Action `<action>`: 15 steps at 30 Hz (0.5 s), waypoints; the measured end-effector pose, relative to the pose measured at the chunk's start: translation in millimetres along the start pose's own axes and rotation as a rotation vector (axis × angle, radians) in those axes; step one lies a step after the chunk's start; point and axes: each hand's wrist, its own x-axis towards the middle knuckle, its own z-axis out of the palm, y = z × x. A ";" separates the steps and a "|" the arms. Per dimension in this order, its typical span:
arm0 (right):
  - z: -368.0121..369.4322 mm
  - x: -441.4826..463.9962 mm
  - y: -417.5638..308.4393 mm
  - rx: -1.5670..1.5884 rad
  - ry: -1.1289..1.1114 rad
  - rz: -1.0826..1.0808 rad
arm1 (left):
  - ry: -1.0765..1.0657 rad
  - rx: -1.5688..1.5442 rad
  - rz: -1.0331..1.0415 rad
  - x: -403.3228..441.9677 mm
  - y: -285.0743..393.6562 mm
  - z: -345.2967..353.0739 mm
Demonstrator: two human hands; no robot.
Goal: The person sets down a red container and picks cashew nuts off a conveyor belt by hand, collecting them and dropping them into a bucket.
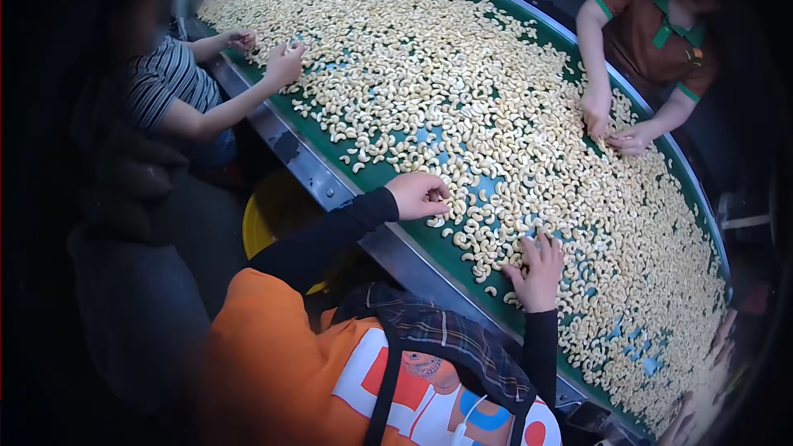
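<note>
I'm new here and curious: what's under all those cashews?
A green surface shows along the near edge and through gaps in the cashews, plus some bluish patches. Where they lie thick, what's beneath is covered.

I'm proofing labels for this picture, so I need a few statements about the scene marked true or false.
1. The cashews lie on a green belt. True.
2. The camera wearer's sleeves are orange. False: they are black sleeves.
3. The wearer's right hand is lower in the picture than the left hand. True.
4. The nearest worker across the belt wears blue. False: it is a brown shirt.
5. A striped shirt shows at left. True.
</note>
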 end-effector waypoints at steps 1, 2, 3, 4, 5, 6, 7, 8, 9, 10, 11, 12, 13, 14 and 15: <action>1.9 -3.5 2.7 -0.018 0.004 0.024 | 0.035 0.067 0.005 12.3 -0.9 6.1; 8.8 -8.7 8.3 0.042 -0.031 0.074 | 0.075 0.132 0.011 23.1 -0.5 10.3; 16.5 -14.7 14.1 0.105 -0.066 0.125 | 0.116 0.195 0.014 32.3 -2.5 11.9; 20.6 -21.2 19.6 0.170 -0.103 0.175 | 0.098 0.191 0.028 41.2 -8.2 10.4; 20.4 -27.1 24.8 0.158 -0.102 0.193 | 0.208 0.105 0.015 50.5 -16.0 5.3; 20.0 -33.4 30.4 0.203 -0.139 0.305 | 0.321 0.018 -0.002 59.6 -23.9 -1.3; 19.8 -37.8 34.4 0.251 -0.175 0.415 | 0.435 -0.069 -0.024 67.2 -26.1 -9.1; 20.5 -38.8 34.9 0.301 -0.210 0.523 | 0.426 -0.071 -0.020 76.3 -26.9 -16.2; 19.9 -33.6 29.2 0.298 -0.210 0.529 | 0.493 0.040 0.042 85.5 -22.8 -23.6; 19.6 -24.4 19.5 0.271 -0.107 0.417 | 0.560 0.151 0.103 93.9 -20.4 -30.2; 19.4 -12.7 7.9 0.245 -0.006 0.304 | 0.557 0.149 0.103 105.4 -25.7 -32.8; 21.1 -2.8 -2.1 0.218 0.092 0.189 | 0.584 0.342 0.236 120.4 -37.8 -31.0; 24.7 5.4 -10.6 0.215 0.088 0.193 | 0.604 0.533 0.371 133.6 -50.2 -27.5; 28.1 14.5 -18.6 0.247 0.056 0.164 | 0.620 0.726 0.510 138.6 -53.3 -26.9; 31.0 23.2 -24.8 0.279 0.026 0.138 | 0.615 0.722 0.516 141.2 -57.4 -27.5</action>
